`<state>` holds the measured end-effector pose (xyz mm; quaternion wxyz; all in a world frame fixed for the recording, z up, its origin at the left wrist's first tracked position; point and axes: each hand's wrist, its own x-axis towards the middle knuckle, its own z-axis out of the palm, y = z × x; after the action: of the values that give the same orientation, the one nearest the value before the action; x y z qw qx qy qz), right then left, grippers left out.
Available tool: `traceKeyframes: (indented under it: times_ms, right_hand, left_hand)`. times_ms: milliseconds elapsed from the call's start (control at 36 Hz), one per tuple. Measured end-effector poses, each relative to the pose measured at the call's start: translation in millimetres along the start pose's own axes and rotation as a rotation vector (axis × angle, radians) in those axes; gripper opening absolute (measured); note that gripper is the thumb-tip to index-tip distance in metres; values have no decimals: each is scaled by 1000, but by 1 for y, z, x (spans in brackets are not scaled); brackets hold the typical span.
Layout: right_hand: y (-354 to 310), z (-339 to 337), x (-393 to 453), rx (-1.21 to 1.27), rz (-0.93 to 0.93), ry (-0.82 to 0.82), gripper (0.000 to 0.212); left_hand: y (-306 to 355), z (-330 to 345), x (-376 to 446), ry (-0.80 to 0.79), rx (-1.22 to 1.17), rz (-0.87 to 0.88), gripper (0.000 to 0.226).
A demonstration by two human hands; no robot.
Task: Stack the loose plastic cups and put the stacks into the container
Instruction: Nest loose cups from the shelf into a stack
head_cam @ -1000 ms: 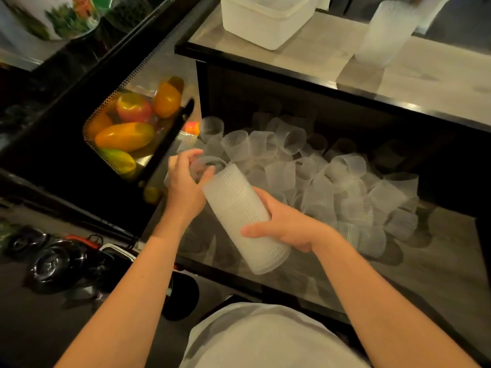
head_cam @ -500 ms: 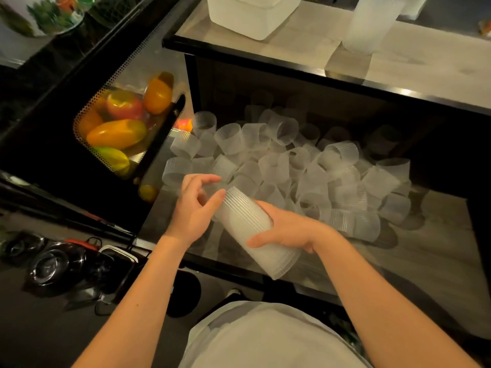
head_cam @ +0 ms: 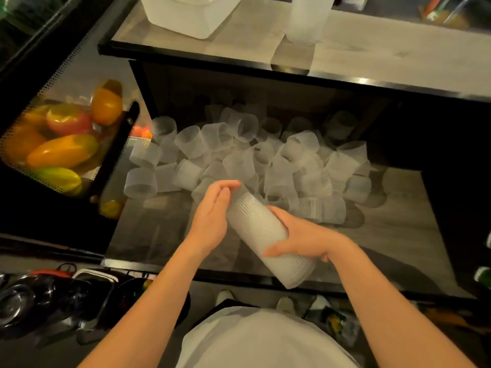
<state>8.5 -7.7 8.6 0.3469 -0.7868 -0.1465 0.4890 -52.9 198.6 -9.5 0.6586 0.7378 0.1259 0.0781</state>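
My right hand (head_cam: 301,241) grips a long stack of ribbed translucent plastic cups (head_cam: 261,235), held tilted above the front of the lower shelf. The flat palm of my left hand (head_cam: 212,217) rests against the stack's upper end, fingers straight, nothing held in it. Behind the hands, several loose cups (head_cam: 265,155) lie in a heap on the lower shelf. The white plastic container (head_cam: 191,17) stands on the upper shelf at the back left. Another upright stack of cups (head_cam: 305,19) stands to its right.
The lower shelf (head_cam: 398,229) sits under a black-edged upper shelf (head_cam: 372,54). A mesh basket (head_cam: 10,144) of orange, red and yellow fruit stands to the left. Metal bowls and dark trays (head_cam: 39,296) lie on the floor at lower left.
My left hand put a cup on the stack's upper end, let go of it, and now lies flat against that end. The stack has dropped lower and nearer to me.
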Motion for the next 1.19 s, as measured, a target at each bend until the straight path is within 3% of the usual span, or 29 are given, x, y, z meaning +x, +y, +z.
traceKeyframes:
  times_ms: [83, 222, 333, 417, 500, 556, 722, 861, 944, 1028, 1111, 1194]
  right_hand:
    - [17, -15, -16, 180, 14, 7, 89]
    - [40, -37, -35, 328, 13, 124, 87]
    - [48, -45, -47, 346, 21, 215, 99]
    - [52, -50, -55, 334, 19, 248, 93]
    - [57, -56, -63, 285, 18, 258, 87]
    - [60, -61, -69, 236, 18, 246, 87]
    - [66, -74, -77, 115, 33, 166, 95]
    - [62, -74, -83, -5, -1, 24, 87]
    - [58, -71, -86, -87, -6, -57, 92]
    - [56, -67, -82, -146, -7, -80, 100]
    - [60, -67, -82, -193, 19, -67, 107]
    - [71, -67, -85, -32, 7, -13, 96]
  left_hand:
    - [-9, 12, 14, 60, 240, -42, 25]
    - [-23, 42, 22, -168, 1009, 213, 48]
    - [-21, 72, 27, -208, 1201, 267, 32]
    - [-18, 82, 29, -175, 1158, 257, 11]
    - [-7, 81, 24, -164, 1086, 320, 7]
    - [5, 75, 19, -236, 964, 383, 5]
    - [36, 55, 14, -379, 659, 331, 18]
    - [45, 62, 15, -371, 287, 164, 45]
    - [52, 73, 9, -371, 99, 40, 45]
    - [50, 91, -1, -403, 64, -42, 29]
    - [39, 106, -9, -464, 69, -29, 35]
    - [23, 112, 6, -258, 136, -44, 30]
